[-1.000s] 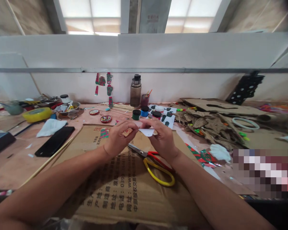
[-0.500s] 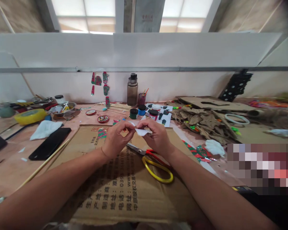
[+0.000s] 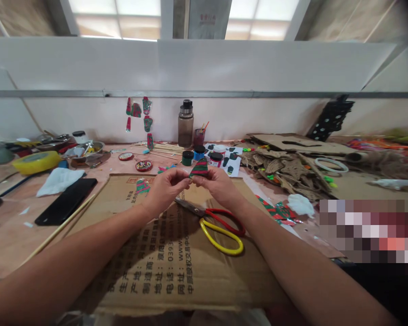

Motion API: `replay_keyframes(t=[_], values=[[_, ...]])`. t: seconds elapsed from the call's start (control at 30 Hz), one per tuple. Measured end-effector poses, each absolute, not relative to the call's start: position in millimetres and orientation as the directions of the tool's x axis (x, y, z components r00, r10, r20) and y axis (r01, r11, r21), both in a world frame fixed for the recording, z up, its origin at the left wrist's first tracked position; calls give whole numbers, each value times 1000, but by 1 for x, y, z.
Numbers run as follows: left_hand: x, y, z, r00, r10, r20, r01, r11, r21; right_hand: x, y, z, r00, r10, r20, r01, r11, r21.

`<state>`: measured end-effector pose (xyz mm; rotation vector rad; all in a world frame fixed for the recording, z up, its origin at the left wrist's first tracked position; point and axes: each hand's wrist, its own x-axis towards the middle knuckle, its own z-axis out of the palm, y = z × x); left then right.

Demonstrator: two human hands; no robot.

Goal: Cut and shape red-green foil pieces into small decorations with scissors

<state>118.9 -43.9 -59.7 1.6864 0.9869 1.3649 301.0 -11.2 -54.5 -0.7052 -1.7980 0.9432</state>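
A small painted cutout [image 3: 200, 168] with green and red stripes stands tilted up between my hands. My right hand [image 3: 221, 184] is closed on it, thumb and fingers pinching its lower edge. The fingertips of my left hand [image 3: 166, 188] are pinched together at its lower left corner. Below them, scissors [image 3: 200, 212] with one red and one yellow handle loop lie on a flat piece of cardboard [image 3: 248, 276] with printed text. Another striped cutout [image 3: 143, 186] lies on the cardboard, just left of my left hand.
Paint jars [image 3: 187, 158] and a bottle [image 3: 186, 124] stand behind my hands. A black phone [image 3: 66, 201] and yellow tape roll [image 3: 36, 162] are at the left. Brown cord-like material [image 3: 275, 165] is heaped at the right. Painted pieces [image 3: 148, 106] hang on the wall.
The cutout has turned from its white side to its green and red painted side and now stands higher above my fingers. The view has shifted slightly.
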Motion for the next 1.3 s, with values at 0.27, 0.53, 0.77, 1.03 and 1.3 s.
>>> replay_keyframes(t=[0.27, 0.53, 0.77, 1.03, 1.3], values=[[120, -45, -62, 57, 965, 257, 223, -263, 939, 292, -11, -60, -340, 885, 319, 200, 400, -895], [118, -35, -70, 191, 974, 120, 52, -132, 990, 294, -12, -57, -393, 905, 162, 106, 219, -970], [116, -31, -73, 164, 980, 111, 86, -126, 988, 297, -6, -62, -353, 922, 160, 170, 231, -958], [114, -28, -74, 160, 986, 51, 135, -73, 988, 294, -10, -54, -352, 897, 266, 292, 375, -880], [110, -27, -72, 258, 965, 44, 40, -56, 998, 296, -9, -54, -400, 874, 277, 322, 417, -850]])
